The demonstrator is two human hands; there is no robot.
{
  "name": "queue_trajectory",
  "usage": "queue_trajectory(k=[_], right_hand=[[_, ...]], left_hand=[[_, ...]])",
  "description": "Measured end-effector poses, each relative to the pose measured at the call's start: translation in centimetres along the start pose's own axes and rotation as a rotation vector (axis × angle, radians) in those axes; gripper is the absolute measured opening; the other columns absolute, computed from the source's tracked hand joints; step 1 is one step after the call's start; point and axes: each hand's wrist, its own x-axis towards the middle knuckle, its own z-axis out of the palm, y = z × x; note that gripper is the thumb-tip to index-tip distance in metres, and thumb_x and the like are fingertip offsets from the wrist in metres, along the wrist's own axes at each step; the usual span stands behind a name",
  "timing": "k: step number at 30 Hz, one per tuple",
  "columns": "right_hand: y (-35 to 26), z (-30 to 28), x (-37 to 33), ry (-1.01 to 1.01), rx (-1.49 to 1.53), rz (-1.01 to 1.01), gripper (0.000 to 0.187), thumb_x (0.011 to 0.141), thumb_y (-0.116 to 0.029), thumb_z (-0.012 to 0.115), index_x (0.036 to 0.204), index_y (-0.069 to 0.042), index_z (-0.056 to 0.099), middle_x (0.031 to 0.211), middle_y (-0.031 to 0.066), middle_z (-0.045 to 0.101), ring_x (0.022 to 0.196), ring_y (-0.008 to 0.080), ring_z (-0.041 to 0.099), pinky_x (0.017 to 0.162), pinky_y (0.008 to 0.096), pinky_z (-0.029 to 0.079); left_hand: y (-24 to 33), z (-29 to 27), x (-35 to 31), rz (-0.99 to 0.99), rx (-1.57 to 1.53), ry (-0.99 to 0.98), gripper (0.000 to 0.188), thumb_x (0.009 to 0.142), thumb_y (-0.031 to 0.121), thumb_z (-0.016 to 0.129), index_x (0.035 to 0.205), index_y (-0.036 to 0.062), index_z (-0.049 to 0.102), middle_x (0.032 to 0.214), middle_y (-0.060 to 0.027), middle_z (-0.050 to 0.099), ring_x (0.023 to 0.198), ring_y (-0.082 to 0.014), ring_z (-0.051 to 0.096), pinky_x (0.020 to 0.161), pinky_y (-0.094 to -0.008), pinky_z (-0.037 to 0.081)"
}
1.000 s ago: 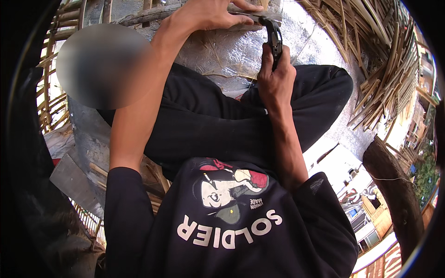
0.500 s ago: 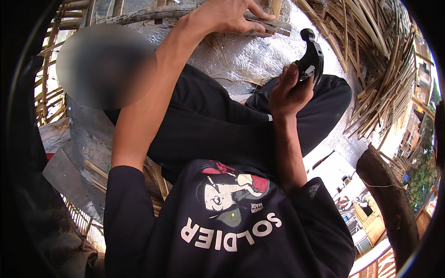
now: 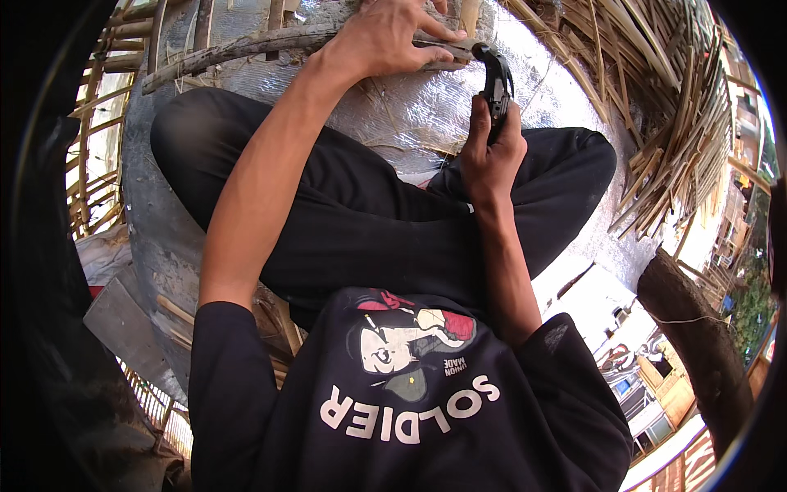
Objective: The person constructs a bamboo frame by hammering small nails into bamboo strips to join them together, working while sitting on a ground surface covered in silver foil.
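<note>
Near the top of the view, my left hand [image 3: 385,41] is closed around a rough grey wooden pole [image 3: 254,46], close to its right end. Thumb and fingers press on the pale, split-looking wood there. My right hand [image 3: 496,160] grips a black claw hammer [image 3: 497,86] upright by its handle. The hammer's head is at the right end of the wood, seemingly against it. Whether a nail is between them I cannot make out. Part of the handle is hidden in my fist.
My crossed legs [image 3: 361,197] rest on a silvery foil sheet [image 3: 541,82]. A heap of split bamboo strips [image 3: 672,139] lies at the right. A thick dark log [image 3: 697,344] stands lower right. Bamboo slats [image 3: 90,164] form a lattice at the left, above a grey metal sheet [image 3: 127,324].
My right hand has swung the hammer leftward, bringing its head to the wood's end. My left hand has shifted slightly left with the pole. A blurred round shape no longer covers my left knee.
</note>
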Motion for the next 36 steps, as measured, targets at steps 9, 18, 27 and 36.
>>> queue_trajectory(k=[9, 18, 27, 36], right_hand=[[-2.7, -2.7, 0.3, 0.196, 0.212, -0.023, 0.023, 0.107, -0.025, 0.06, 0.105, -0.002, 0.061, 0.073, -0.0027, 0.058, 0.061, 0.0022, 0.047, 0.053, 0.0199, 0.035], [-0.3, -2.0, 0.1, 0.144, -0.014, 0.087, 0.029, 0.108, -0.028, 0.055, 0.104, 0.0, 0.059, 0.067, 0.004, 0.058, 0.056, 0.0111, 0.053, 0.053, 0.0274, 0.042], [-2.7, -1.8, 0.9, -0.153, -0.183, 0.159, 0.021, 0.103, -0.016, 0.06, 0.105, 0.003, 0.054, 0.069, 0.0248, 0.065, 0.065, 0.0444, 0.067, 0.059, 0.046, 0.05], [-1.2, -0.8, 0.4, -0.129, -0.246, 0.1, 0.025, 0.102, -0.019, 0.063, 0.103, 0.004, 0.051, 0.071, 0.0276, 0.066, 0.069, 0.0481, 0.068, 0.058, 0.0509, 0.049]], left_hand=[[0.0, 0.5, -0.1, -0.112, 0.012, -0.026, 0.032, 0.076, 0.037, 0.083, 0.106, 0.0241, 0.084, 0.121, -0.0125, 0.064, 0.123, -0.0349, 0.05, 0.11, -0.0504, 0.039], [1.2, 0.2, -0.2, -0.109, 0.226, -0.023, 0.032, 0.077, 0.038, 0.083, 0.107, 0.0265, 0.084, 0.131, -0.0137, 0.062, 0.132, -0.0393, 0.045, 0.116, -0.0549, 0.033], [-0.1, 0.6, -0.5, -0.121, 0.116, -0.057, 0.033, 0.077, 0.039, 0.084, 0.109, 0.0277, 0.083, 0.137, -0.0144, 0.06, 0.137, -0.0423, 0.042, 0.118, -0.0549, 0.034], [-0.9, 0.8, -0.3, -0.064, 0.043, 0.003, 0.033, 0.078, 0.036, 0.083, 0.108, 0.0223, 0.083, 0.138, -0.019, 0.061, 0.134, -0.0423, 0.047, 0.116, -0.0514, 0.037]])
